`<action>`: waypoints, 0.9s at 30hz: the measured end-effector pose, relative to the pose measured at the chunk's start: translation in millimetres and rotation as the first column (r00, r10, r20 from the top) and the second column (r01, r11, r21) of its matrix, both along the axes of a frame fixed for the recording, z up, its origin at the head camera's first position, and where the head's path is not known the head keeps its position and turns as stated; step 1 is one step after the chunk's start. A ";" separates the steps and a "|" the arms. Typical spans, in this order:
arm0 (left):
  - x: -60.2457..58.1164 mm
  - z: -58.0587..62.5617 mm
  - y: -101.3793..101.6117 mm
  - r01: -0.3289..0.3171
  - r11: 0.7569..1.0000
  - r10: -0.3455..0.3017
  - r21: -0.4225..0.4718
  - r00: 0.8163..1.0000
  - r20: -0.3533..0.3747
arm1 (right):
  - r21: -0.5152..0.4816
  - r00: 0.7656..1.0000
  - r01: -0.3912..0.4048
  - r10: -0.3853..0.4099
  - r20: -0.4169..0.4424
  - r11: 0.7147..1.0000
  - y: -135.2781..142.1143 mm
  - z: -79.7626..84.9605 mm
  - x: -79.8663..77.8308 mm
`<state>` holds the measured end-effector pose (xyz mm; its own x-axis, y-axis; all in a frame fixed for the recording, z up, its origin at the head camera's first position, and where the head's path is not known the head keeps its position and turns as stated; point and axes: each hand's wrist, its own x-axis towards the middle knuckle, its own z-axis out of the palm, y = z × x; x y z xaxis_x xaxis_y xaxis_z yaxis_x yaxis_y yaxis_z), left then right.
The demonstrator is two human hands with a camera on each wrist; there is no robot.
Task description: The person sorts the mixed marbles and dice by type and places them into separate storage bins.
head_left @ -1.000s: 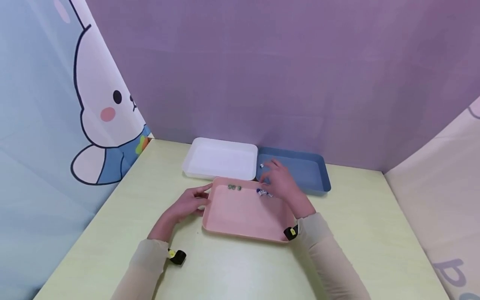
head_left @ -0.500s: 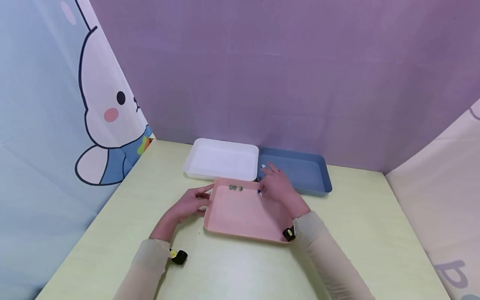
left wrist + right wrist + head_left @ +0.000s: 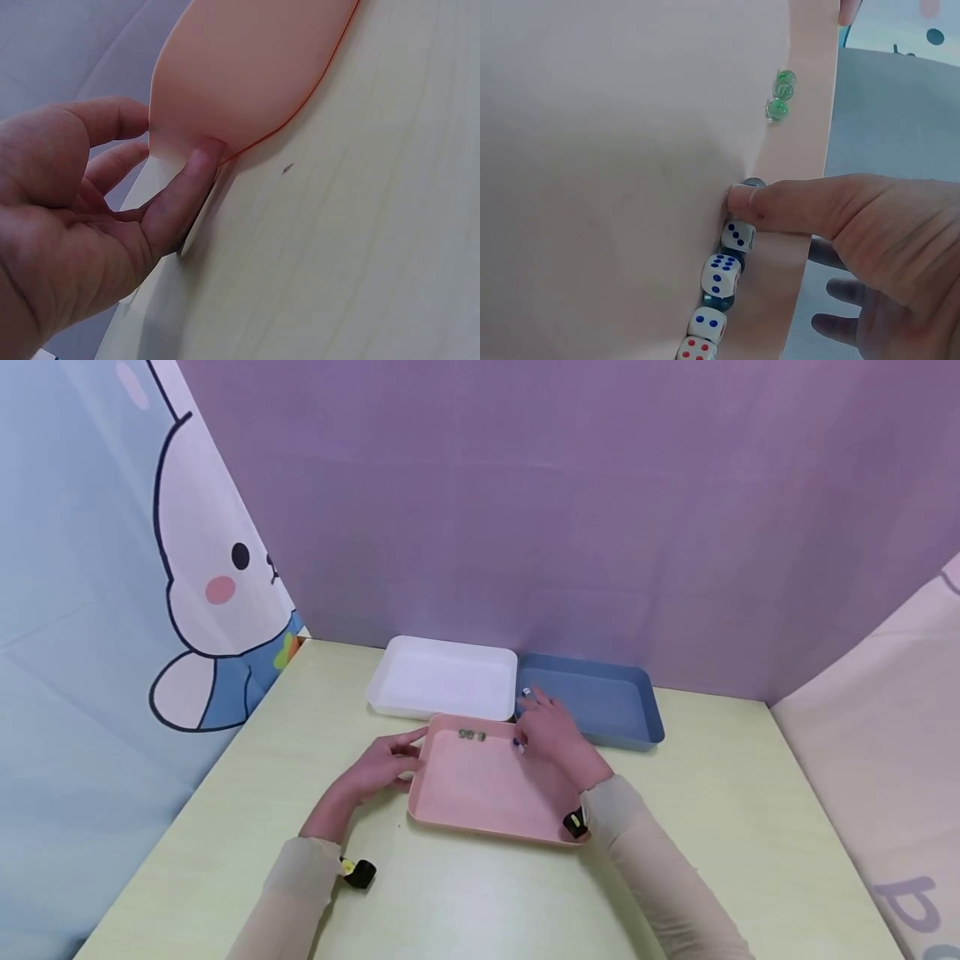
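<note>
In the head view, my left hand (image 3: 377, 766) rests against the left wall of the pink tray (image 3: 480, 789), its thumb and fingertips touching the outside. My right hand (image 3: 550, 727) reaches over the tray's far edge. In the right wrist view its thumb (image 3: 795, 204) covers most of a white die (image 3: 742, 187) in a row along the wall. That die seems pinched, though the index finger is hidden. Other dice (image 3: 721, 274) and dark blue marbles (image 3: 718, 301) continue the row. Several green marbles (image 3: 782, 91) lie apart along the same wall.
Behind the pink tray stand a white tray (image 3: 450, 681) and a blue tray (image 3: 603, 697), side by side. A small white die (image 3: 527, 692) shows at the blue tray's left, close to my right fingertips. A purple cloth (image 3: 525, 510) hangs behind the table.
My right hand has moved slightly left and down over the dice row, hiding more of it. The left hand keeps its place at the tray wall.
</note>
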<state>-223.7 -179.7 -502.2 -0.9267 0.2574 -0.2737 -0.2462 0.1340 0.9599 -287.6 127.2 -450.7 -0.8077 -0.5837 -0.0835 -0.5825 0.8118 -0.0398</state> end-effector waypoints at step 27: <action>-0.1 -4.6 0.9 -0.017 1.000 0.017 0.000 1.000 -0.014 | -0.484 0.982 0.139 -0.057 0.179 0.864 28.3 -2.7 -0.4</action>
